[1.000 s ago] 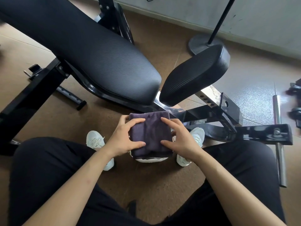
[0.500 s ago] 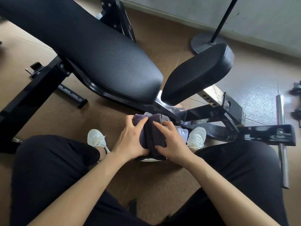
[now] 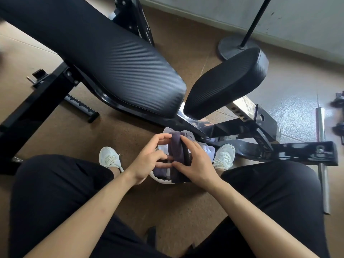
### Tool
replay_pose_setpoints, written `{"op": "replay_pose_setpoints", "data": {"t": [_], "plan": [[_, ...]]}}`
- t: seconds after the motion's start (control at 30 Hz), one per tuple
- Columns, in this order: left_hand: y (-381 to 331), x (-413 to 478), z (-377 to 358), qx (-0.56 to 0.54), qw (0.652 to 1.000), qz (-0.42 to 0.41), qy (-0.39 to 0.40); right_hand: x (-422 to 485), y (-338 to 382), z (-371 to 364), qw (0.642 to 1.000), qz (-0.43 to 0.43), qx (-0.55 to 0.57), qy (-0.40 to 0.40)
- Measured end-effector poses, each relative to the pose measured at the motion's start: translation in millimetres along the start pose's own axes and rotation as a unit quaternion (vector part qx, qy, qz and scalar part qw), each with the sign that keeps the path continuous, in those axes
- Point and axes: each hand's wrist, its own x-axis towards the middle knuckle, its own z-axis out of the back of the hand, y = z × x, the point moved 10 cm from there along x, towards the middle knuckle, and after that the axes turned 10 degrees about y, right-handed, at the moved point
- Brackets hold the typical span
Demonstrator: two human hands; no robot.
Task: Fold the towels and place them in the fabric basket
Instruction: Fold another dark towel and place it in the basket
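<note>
Between the white shoes (image 3: 109, 158), near centre: dark towel (image 3: 176, 151), folded, held flat a second ago, now turned on edge and partly down in the fabric basket (image 3: 159, 180) beside towels already stowed. Left hand (image 3: 149, 158): grip curved round its left face. Right hand (image 3: 195, 162): grip curled over the right fold. Placement judged nearly done; release remains. Surface: brown floor (image 3: 65, 131). Room, left to right: black bench (image 3: 111, 58), seat pad (image 3: 227, 81), stand base (image 3: 229, 47), steel bar (image 3: 322, 146), grey wall (image 3: 297, 19) far.
</note>
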Motion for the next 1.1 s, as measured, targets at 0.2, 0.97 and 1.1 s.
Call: {"op": "replay_pose_setpoints", "data": {"t": [0.2,0.97,1.1], "plan": [[13.9,8.8,15.1,0.110,0.992,0.012,-0.065,-1.3,-25.9,-20.4,0.998,-0.025,0.029,0.059],[207.8,190.0,70.5,0.444,0.870,0.213,-0.013,57.1,-236.0,-70.6,0.953,-0.257,0.064,0.147],[225.0,231.2,64.7,0.700,0.688,0.127,0.140,57.9,-270.9,-81.9,0.947,-0.292,0.052,0.124]]}}
